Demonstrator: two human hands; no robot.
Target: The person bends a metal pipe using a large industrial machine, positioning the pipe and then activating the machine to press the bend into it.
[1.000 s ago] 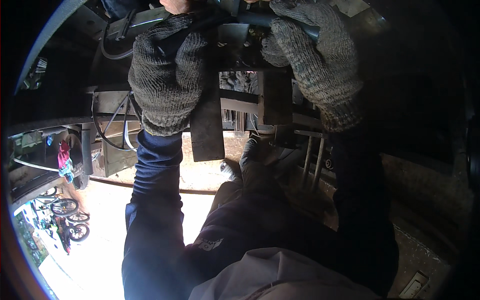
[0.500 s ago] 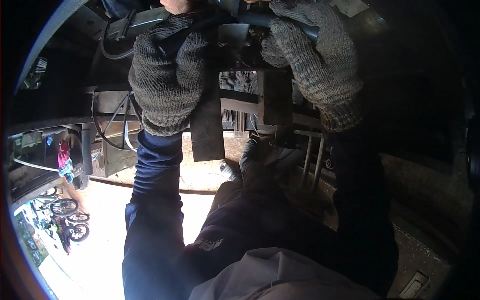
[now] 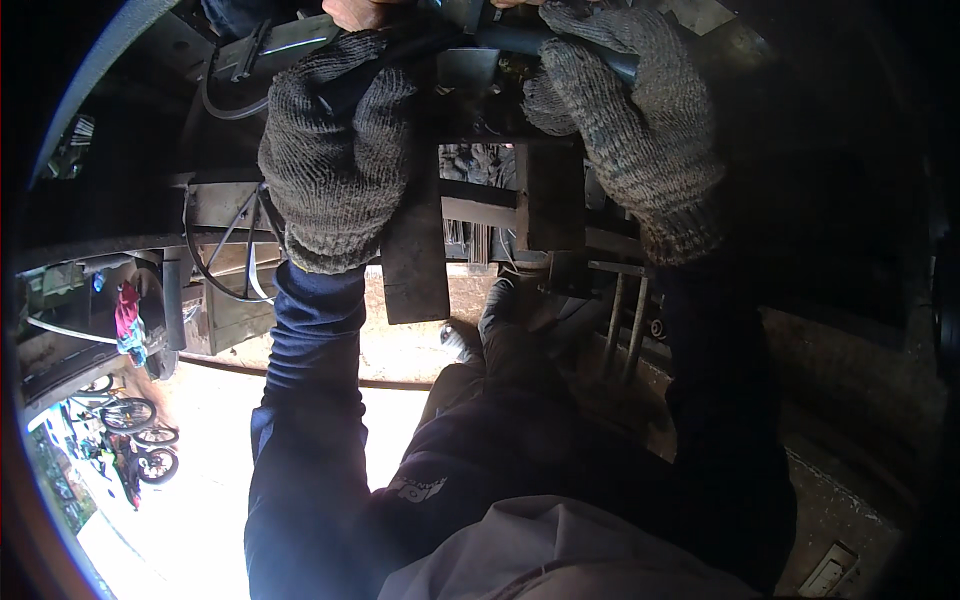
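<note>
Grey knitted gloves cover both my hands. My left hand (image 3: 335, 150) is closed around a dark bar near the top of the view. To its right, my right hand (image 3: 645, 125) wraps around a dark round pipe (image 3: 508, 38), whose end shows between thumb and fingers. Whether the bar and pipe are one piece, I cannot tell. Another person's bare hand (image 3: 360, 12) is at the top edge, just beyond my left glove. Between my hands lies a small grey metal plate (image 3: 467, 68) on a dark workbench.
Dark flat slats (image 3: 415, 265) hang below the bench between my arms. A spoked wheel-like ring (image 3: 225, 245) stands left of them. Farther left are a red and blue cloth (image 3: 130, 320) and several bicycles (image 3: 130, 415) on bright ground. Metal rods (image 3: 625, 320) stand at the right.
</note>
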